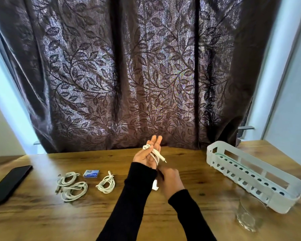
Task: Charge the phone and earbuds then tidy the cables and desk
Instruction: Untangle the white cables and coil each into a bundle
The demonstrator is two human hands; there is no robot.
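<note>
My left hand point(147, 153) is raised over the middle of the wooden desk point(42, 216), fingers up, with a white cable point(155, 154) wound around it; the plug end sticks out to the right. My right hand point(170, 180) is just below it, blurred, fingers closed near the cable's lower part; what it grips is hidden. A white charger block point(155, 185) peeks out beneath it. Two coiled white cables point(71, 186) lie tangled at the left, and another coil point(106, 183) lies beside them. A dark phone point(9, 183) lies at the far left.
A small blue box point(91, 173) sits between the coils. A white perforated plastic tray point(254, 174) stands at the right, with a clear glass point(249, 213) in front of it. A dark leaf-patterned curtain point(129, 75) hangs behind the desk.
</note>
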